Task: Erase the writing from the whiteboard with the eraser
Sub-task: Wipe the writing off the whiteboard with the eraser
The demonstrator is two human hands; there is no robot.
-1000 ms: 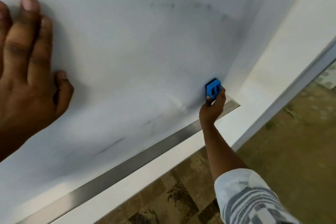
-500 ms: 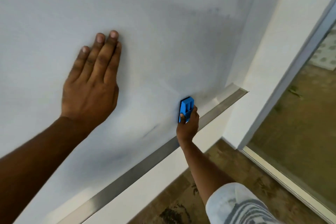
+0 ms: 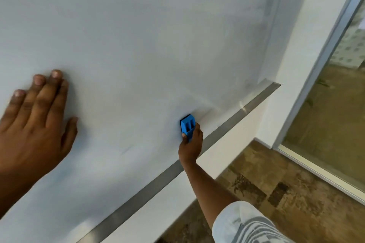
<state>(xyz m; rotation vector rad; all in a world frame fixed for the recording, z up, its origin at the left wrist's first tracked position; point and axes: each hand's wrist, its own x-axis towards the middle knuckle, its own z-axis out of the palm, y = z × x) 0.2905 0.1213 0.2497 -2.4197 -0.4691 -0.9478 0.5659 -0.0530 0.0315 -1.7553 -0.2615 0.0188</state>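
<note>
The fingers (image 3: 197, 127) of the right hand (image 3: 190, 147) are curled round the lower end of the blue eraser (image 3: 187, 125), with the thumb on its left edge, pinching it and holding it flat against the whiteboard (image 3: 148, 35). The eraser sits on the lower right part of the whiteboard, just above the metal strip (image 3: 227, 128) along the whiteboard's bottom edge, and its ribbed back faces the camera. The right forearm crosses the strip from below, ending in a pale patterned sleeve (image 3: 246, 227). The left hand (image 3: 37, 124) lies flat on the whiteboard, well to the left of the eraser, its fingers (image 3: 49, 92) straight and close together, the thumb spread out to the side; it holds nothing. Faint grey smears show on the whiteboard's surface toward its right edge and near its lower part; no clear writing can be made out. Below the whiteboard is a white wall (image 3: 237, 144) and then a mottled brown floor (image 3: 266, 183). To the right of the whiteboard stands a glass panel (image 3: 335, 104) in a pale frame.
</note>
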